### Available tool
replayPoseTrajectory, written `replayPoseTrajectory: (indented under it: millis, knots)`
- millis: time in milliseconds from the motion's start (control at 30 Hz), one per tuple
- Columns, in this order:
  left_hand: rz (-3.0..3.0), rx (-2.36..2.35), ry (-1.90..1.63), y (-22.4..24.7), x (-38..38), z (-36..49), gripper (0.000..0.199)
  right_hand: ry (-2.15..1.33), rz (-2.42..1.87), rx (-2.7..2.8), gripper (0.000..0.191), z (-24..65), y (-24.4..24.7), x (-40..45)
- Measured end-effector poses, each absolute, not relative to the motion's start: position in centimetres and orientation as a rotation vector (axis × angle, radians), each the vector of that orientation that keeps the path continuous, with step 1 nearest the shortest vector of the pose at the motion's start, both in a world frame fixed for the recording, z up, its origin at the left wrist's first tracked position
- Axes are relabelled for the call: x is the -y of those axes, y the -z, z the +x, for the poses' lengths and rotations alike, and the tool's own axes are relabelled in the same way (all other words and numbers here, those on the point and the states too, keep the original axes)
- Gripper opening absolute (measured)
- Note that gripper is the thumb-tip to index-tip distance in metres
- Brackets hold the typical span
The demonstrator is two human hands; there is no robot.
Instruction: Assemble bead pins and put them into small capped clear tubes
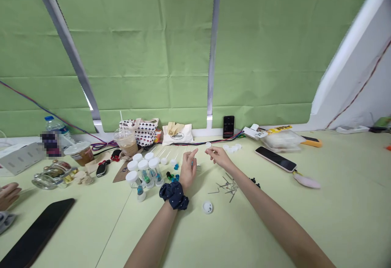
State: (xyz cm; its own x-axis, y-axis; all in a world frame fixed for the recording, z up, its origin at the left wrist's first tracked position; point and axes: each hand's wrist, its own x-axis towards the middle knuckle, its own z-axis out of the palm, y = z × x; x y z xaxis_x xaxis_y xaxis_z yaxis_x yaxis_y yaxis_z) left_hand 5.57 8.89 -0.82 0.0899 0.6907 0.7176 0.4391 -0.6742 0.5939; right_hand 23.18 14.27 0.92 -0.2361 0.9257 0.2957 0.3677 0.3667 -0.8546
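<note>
My left hand (pixel 188 169), with a dark scrunchie (pixel 174 196) at the wrist, has its fingers curled around a small clear item that is mostly hidden. My right hand (pixel 219 157) pinches at a white cap (pixel 208 145); whether the fingertips grip it is unclear. Left of my left hand stand several white-capped clear tubes (pixel 144 170) with blue or green pieces inside. Loose blue and green pieces (pixel 173 176) lie beside my left wrist. Metal hex keys (pixel 227 186) lie under my right forearm. Nearer me is a small round white dish (pixel 207 207).
More white caps (pixel 233 148) lie behind my right hand. A phone showing a timer (pixel 228 127) stands at the back. Drink cups (pixel 126 141) and a large black phone (pixel 38 231) are left; another phone (pixel 275 159) is right. Another person's hand (pixel 9 196) shows far left.
</note>
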Motion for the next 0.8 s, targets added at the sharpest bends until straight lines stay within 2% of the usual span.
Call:
replayPoseTrajectory:
  millis: [233,500,700,800]
  knots:
    - [2.081,-1.121,-1.628,0.6,-8.6,5.7,0.026,-0.839,-1.157,2.104,0.013,24.9,1.5,-12.3]
    - [1.945,-1.092,-1.591,0.4,-7.7,5.3,0.024,-0.938,-1.0,2.548,0.011,23.1,0.5,-9.8]
    - [1.73,-1.057,-1.661,1.3,-7.8,5.7,0.042,-0.643,-1.147,2.614,0.01,23.1,0.5,-7.0]
    - [1.67,-1.065,-1.573,2.1,-8.0,5.8,0.042,-0.523,-1.194,2.577,0.014,22.6,1.0,-5.2]
